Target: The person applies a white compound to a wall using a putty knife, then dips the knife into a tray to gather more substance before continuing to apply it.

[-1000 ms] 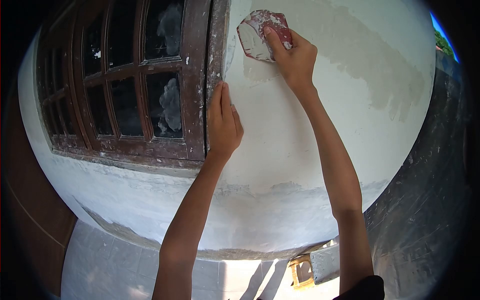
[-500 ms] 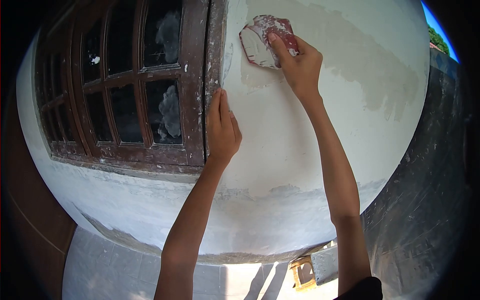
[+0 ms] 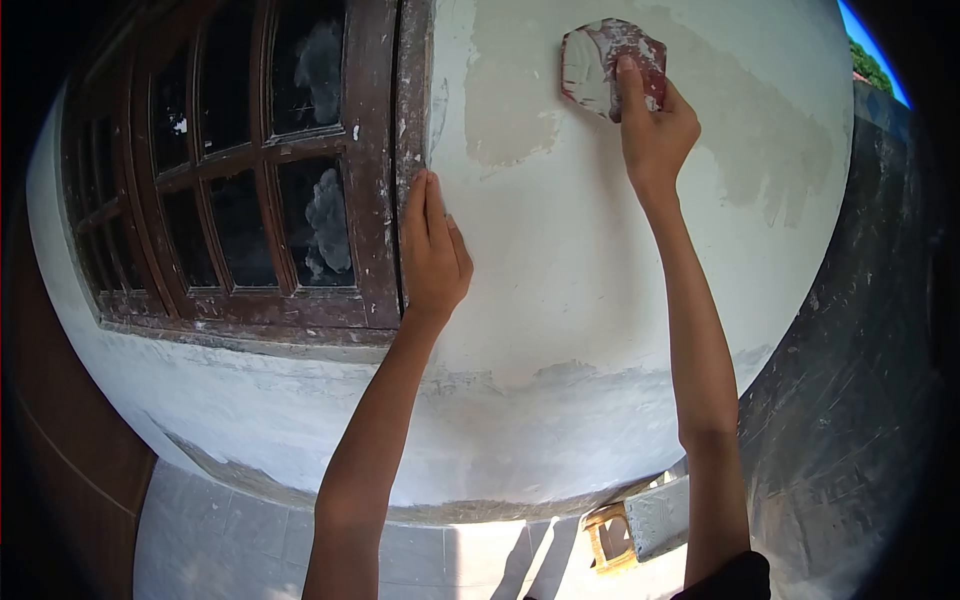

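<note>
My right hand point(image 3: 660, 135) grips a flat reddish putty spreader point(image 3: 613, 70) smeared with white putty, the thumb lying across its face. The spreader is against or very near the upper part of the pale wall point(image 3: 560, 260); exact contact cannot be told. Greyish-beige patches of putty point(image 3: 512, 110) show on both sides of it. Further left, my left hand point(image 3: 437, 245) lies flat with fingers stretched upward, resting where the brown wooden window frame point(image 3: 412, 110) meets the wall.
A paned wooden window point(image 3: 255, 170) with spattered glass fills the left. Below, near the foot of the wall, a yellowish stool-like object point(image 3: 610, 538) stands beside a grey putty-smeared board point(image 3: 660, 518). A dark surface point(image 3: 850, 330) rises at the right.
My right hand has moved the putty spreader to the right across the wall, showing more of the beige patch behind it. My left hand stays at the window frame. The view has shifted slightly.
</note>
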Available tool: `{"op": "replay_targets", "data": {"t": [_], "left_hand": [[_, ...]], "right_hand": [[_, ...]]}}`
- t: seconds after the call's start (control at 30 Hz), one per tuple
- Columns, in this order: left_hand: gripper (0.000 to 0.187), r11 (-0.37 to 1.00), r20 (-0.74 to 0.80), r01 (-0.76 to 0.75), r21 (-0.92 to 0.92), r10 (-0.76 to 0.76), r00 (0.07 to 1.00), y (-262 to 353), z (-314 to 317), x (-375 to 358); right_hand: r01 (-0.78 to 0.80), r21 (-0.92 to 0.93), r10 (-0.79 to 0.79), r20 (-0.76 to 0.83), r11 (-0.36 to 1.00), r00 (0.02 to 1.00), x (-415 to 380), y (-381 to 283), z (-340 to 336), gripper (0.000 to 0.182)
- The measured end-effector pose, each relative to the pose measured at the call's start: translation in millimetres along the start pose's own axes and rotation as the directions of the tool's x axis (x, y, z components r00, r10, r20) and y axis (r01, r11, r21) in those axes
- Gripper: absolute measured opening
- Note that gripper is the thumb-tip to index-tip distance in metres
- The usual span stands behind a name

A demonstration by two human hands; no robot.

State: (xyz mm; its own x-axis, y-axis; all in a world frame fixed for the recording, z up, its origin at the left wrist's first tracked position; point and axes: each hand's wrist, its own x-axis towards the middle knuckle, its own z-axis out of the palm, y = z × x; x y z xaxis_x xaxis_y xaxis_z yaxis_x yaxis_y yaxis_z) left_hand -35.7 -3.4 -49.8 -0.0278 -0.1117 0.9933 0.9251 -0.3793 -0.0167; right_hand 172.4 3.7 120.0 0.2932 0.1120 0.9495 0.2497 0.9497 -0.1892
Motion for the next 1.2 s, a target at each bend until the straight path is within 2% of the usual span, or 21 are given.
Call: {"op": "replay_targets", "data": {"t": [0.03,0.1,0.17,0.27,0.37,0.43,0.47,0.53,0.57,0.6,0.63,0.67,0.7,0.77,0.9,0.97,1.0,1.07,1.1,1.17,1.2], "left_hand": [[0.051,1.0,-0.003,-0.005,-0.008,0.005,1.0,1,0,-1],[0.052,1.0,0.014,0.014,-0.007,-0.014,1.0,3,-1,-1],[0.052,1.0,0.022,0.03,-0.002,-0.03,0.999,4,-2,-1],[0.053,1.0,0.018,0.021,0.01,-0.021,1.0,2,-1,-1],[0.052,1.0,0.009,0.024,0.016,-0.025,1.0,4,-1,-1],[0.052,0.999,0.014,0.014,0.029,-0.015,1.0,4,-1,-1],[0.052,0.999,0.013,0.019,0.03,-0.019,1.0,5,-2,-2],[0.052,0.999,0.021,0.024,0.043,-0.024,0.999,4,-1,-1],[0.052,0.999,0.022,0.019,0.044,-0.02,1.0,4,-1,-1],[0.052,0.999,0.016,0.009,0.053,-0.01,1.0,2,-1,-2],[0.052,0.998,0.008,0.001,0.062,-0.002,1.0,3,0,-2],[0.052,0.998,0.007,0.001,0.059,-0.001,1.0,3,-1,-3],[0.053,0.997,0.018,-0.006,0.075,0.005,1.0,3,-1,-3],[0.053,0.995,0.025,-0.022,0.095,0.02,0.999,2,-2,-1],[0.059,0.989,0.069,-0.064,0.135,0.055,0.996,4,-3,-2],[0.061,0.987,0.085,-0.068,0.145,0.056,0.995,5,-3,-3],[0.062,0.983,0.105,-0.089,0.163,0.072,0.992,4,-2,-3],[0.063,0.977,0.126,-0.111,0.18,0.089,0.988,5,-1,-5],[0.063,0.974,0.157,-0.112,0.196,0.081,0.984,7,-1,-5],[0.063,0.969,0.187,-0.118,0.217,0.077,0.979,6,-2,-3],[0.063,0.968,0.186,-0.118,0.219,0.077,0.979,5,-2,-3]], "right_hand": [[-0.031,0.007,0.029,0.153,0.999,0.988,-12,-4,5,0.046],[-0.008,-0.003,0.009,0.352,1.0,0.936,-33,-10,23,0.045],[0.313,-0.158,-0.234,0.38,0.937,0.895,-36,8,37,0.047],[0.274,-0.261,-0.153,0.405,0.926,0.901,-15,20,18,0.051],[0.094,-0.285,-0.03,0.221,0.954,0.975,6,39,-9,0.053],[0.081,-0.317,-0.07,0.044,0.945,0.997,8,35,-21,0.048],[0.082,-0.316,-0.071,0.048,0.945,0.996,4,34,-22,0.048],[0.074,-0.134,-0.083,-0.064,0.988,0.994,-8,19,-12,0.042],[0.069,-0.031,-0.07,-0.006,0.997,0.998,-17,8,-5,0.04],[0.085,-0.033,-0.081,0.095,0.996,0.992,-23,4,3,0.04],[0.181,-0.016,-0.176,0.175,0.983,0.969,-28,7,15,0.039],[0.185,-0.084,-0.153,0.294,0.979,0.943,-33,8,23,0.04],[0.257,-0.107,-0.209,0.332,0.96,0.92,-37,6,29,0.043],[0.401,-0.226,-0.318,0.331,0.888,0.889,-33,15,31,0.044],[0.323,-0.345,-0.26,0.216,0.882,0.941,-3,33,3,0.046],[0.125,-0.331,-0.1,0.093,0.935,0.991,8,40,-12,0.044],[0.127,-0.33,-0.1,0.096,0.935,0.99,7,38,-12,0.044],[0.087,-0.246,-0.099,-0.034,0.965,0.995,0,34,-13,0.04],[0.088,-0.244,-0.099,-0.036,0.966,0.994,-6,25,-10,0.04],[0.123,0.011,-0.123,0.1,0.992,0.987,-20,4,3,0.037],[0.149,0.016,-0.149,0.199,0.989,0.968,-24,3,10,0.037]]}}
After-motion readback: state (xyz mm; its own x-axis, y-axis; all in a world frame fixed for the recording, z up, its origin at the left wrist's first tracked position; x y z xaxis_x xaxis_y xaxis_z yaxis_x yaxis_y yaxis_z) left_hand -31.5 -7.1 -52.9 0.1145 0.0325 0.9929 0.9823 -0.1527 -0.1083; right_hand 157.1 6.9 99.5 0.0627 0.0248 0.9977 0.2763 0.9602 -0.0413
